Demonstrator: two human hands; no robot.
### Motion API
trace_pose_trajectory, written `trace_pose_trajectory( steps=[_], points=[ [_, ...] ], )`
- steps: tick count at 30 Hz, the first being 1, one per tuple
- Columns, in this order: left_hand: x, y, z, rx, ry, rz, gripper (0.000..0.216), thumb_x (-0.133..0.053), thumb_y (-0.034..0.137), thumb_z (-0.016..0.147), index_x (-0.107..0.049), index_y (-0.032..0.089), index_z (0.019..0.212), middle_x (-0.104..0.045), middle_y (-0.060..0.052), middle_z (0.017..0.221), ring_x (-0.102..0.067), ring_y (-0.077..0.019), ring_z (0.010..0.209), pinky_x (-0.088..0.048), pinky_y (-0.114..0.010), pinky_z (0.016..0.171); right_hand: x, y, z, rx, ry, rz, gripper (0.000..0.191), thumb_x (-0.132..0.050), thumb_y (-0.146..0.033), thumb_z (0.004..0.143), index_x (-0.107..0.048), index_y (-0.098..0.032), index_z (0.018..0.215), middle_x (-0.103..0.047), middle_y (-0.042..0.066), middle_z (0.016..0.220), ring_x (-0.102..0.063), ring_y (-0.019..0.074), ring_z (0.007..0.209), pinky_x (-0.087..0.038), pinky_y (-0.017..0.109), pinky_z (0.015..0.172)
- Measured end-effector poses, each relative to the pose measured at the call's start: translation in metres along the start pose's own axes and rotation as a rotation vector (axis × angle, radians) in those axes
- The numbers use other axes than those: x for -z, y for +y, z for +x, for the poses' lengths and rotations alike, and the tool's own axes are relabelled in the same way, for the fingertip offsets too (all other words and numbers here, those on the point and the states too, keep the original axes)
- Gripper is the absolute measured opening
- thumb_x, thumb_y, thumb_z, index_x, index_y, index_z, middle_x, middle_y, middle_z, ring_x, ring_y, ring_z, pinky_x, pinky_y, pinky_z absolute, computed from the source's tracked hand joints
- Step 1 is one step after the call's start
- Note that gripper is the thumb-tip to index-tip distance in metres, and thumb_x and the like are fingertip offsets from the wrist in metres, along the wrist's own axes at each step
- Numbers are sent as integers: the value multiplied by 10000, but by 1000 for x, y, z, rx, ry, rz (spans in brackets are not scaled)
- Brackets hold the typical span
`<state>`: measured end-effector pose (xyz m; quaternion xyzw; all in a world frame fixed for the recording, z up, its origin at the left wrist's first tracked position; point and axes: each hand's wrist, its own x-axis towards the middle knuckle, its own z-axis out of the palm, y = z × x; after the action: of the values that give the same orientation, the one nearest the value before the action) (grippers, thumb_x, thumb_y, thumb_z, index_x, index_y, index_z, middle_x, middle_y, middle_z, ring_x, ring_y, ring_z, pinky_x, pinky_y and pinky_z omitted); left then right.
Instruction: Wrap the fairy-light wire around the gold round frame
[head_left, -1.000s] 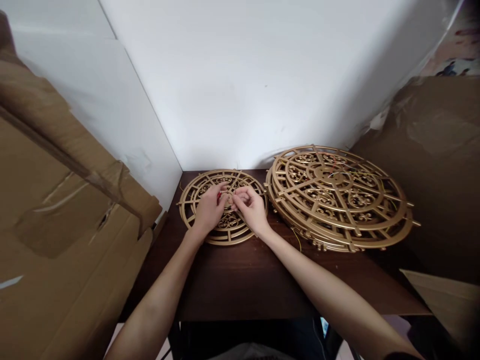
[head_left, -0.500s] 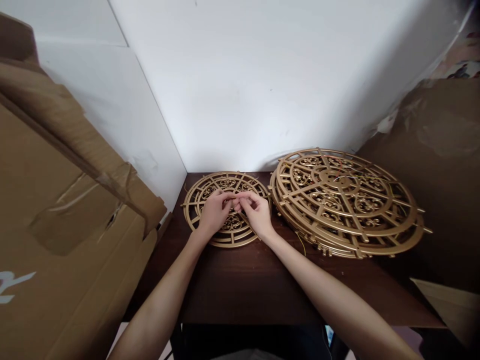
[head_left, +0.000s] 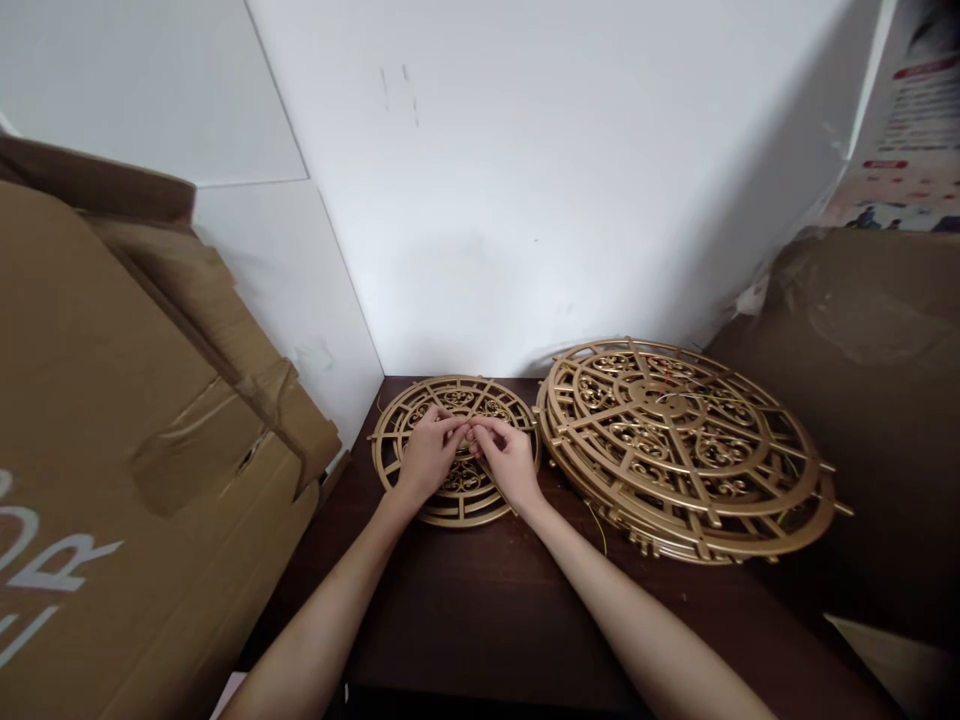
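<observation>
A round gold openwork frame with scroll ornaments lies flat on the dark brown table. Over its centre, my left hand and my right hand meet with fingertips almost touching. Both hands are closed in a pinch between thumb and fingers. Whatever sits between the fingertips is too small to make out. The middle of the frame is partly covered by my hands.
To the right leans a stack of larger gold round frames, with thin wires on top. A cardboard box fills the left side, another brown box the right. A white wall rises behind.
The view has tilted up, so everything sits lower in the picture. My hands stay over the frame's centre, their fingertips pinched more closely together.
</observation>
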<state>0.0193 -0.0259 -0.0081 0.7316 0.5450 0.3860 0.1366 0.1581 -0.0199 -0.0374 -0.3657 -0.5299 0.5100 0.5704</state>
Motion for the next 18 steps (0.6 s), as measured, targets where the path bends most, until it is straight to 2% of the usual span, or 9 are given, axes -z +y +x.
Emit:
trace_pose_trajectory(
  steps=[4,10,18],
  points=[
    [-1,4,-2,-29,-12,1,261,-497,307,902,-724,190,852,-577,-67,931,-579,-179,855,-465,-317,790,1,3,2,5,7,-3,289,-624,-389,798,-703,-162,959,-679,29,708,-583,135,573,-489,262,568],
    [-5,7,-3,-82,-48,8,274,-480,295,913,-710,186,810,-582,-66,935,-573,-176,867,-455,-314,802,5,-1,3,18,-12,-16,293,-622,-434,798,-718,-165,863,-632,6,625,-533,124,521,-443,244,514],
    [-7,10,-6,-50,-92,12,286,-455,305,923,-718,194,904,-594,-63,943,-573,-165,826,-445,-292,752,6,-5,2,23,-1,-45,276,-623,-441,799,-695,-174,806,-605,-3,589,-499,125,507,-415,243,492]
  ],
)
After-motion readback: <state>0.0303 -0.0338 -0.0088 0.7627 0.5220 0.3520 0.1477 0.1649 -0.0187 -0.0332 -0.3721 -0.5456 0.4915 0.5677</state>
